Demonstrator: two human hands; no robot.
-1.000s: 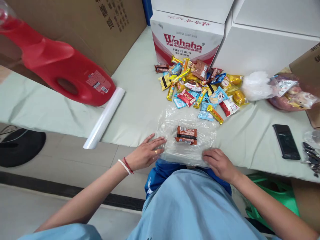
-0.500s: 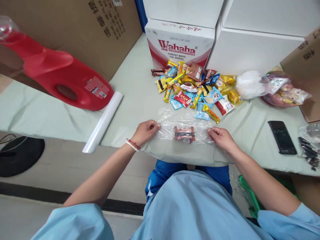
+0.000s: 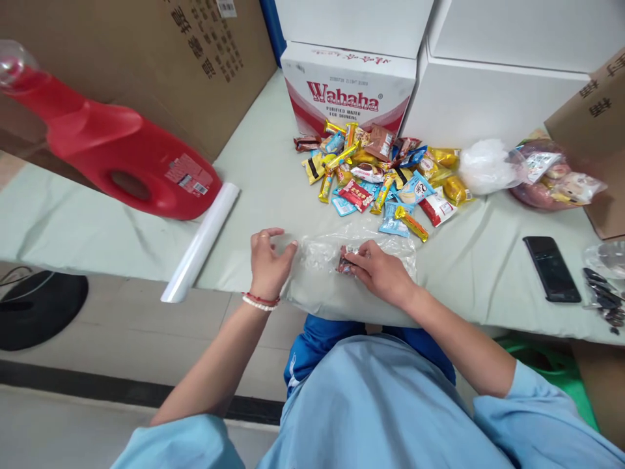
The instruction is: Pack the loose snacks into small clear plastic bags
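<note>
A small brown snack packet (image 3: 344, 259) lies on a sheet of clear plastic film (image 3: 315, 254) near the table's front edge. My right hand (image 3: 381, 270) covers most of the packet, its fingers and thumb closed on it. At the film's left end is my left hand (image 3: 271, 260), thumb and fingers apart with nothing between them. Beyond the film lies a pile of wrapped snacks (image 3: 368, 172) in yellow, blue, red and brown wrappers.
A roll of plastic film (image 3: 200, 244) and a red jug (image 3: 131, 156) lie to the left. White boxes (image 3: 349, 88) stand behind the snacks. To the right are a white plastic bag (image 3: 488, 166), a bag of snacks (image 3: 556, 172) and a phone (image 3: 551, 268).
My left hand has let go of the film and moved slightly left, its fingers opening. My right hand has left the film's right end and moved left onto the brown packet.
</note>
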